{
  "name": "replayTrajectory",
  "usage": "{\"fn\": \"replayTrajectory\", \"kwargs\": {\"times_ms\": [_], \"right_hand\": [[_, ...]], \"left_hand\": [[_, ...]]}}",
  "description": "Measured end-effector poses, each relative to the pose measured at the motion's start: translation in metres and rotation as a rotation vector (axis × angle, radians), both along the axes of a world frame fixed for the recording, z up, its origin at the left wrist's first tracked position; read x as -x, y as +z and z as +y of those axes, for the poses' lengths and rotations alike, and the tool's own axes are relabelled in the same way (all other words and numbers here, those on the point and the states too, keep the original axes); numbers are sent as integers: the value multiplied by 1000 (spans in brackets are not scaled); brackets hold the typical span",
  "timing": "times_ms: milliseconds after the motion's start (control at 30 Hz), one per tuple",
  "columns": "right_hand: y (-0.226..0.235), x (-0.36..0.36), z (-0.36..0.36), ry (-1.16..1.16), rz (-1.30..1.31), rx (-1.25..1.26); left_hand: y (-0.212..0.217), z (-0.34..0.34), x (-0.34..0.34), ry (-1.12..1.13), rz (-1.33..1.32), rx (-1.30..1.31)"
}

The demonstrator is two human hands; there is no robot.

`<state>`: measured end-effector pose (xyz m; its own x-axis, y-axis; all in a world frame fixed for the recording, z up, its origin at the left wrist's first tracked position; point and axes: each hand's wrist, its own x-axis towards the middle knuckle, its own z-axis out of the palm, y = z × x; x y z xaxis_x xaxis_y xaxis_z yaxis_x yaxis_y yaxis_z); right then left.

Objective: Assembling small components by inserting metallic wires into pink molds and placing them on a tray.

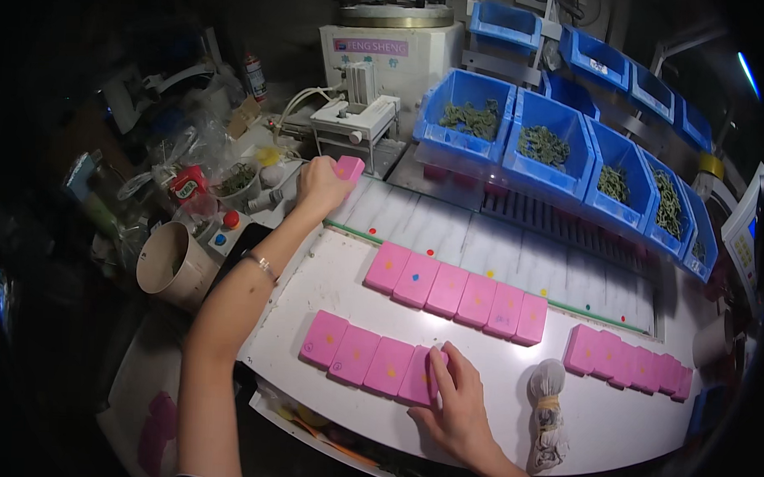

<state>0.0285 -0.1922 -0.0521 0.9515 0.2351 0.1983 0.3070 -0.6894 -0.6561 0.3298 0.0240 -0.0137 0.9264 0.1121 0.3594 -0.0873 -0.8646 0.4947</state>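
Note:
My left hand (321, 188) reaches to the far left, its fingers closed around a pink rubber mould (349, 167) in front of a white clamp stand (357, 120). Lower down, my right hand (462, 403) rests at the right end of a near row of pink moulds (357, 354). Its thumb and fingers grip the end mould (417, 376), partly covering it. Behind that row stands a second row of pink moulds (456, 291), marked with small coloured spots. A third row of pink moulds (626, 363) lies at the right.
Blue bins (548, 179) with small green pieces hang at the back right. A marble-patterned strip (450, 228) with coloured dots crosses the white table (296, 286). A banded bundle (548, 412) lies near my right wrist. At the left are a beige bucket (164, 260) and red button (230, 219).

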Motion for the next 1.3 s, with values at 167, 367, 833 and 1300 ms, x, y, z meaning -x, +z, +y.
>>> {"fn": "replayTrajectory", "kwargs": {"times_ms": [167,367,833,1300], "right_hand": [[4,-4,-2,-11,0,-22],[10,-3,-5,-119,-56,-233],[32,40,-15,-379,-397,-70],[57,58,-38,-132,-390,-266]], "left_hand": [[-21,1,-50,101,70,-13],[-17,-44,44,-230,-80,-142],[-2,-124,280,-657,1188,1216],[-10,-133,287,-516,919,1478]]}}
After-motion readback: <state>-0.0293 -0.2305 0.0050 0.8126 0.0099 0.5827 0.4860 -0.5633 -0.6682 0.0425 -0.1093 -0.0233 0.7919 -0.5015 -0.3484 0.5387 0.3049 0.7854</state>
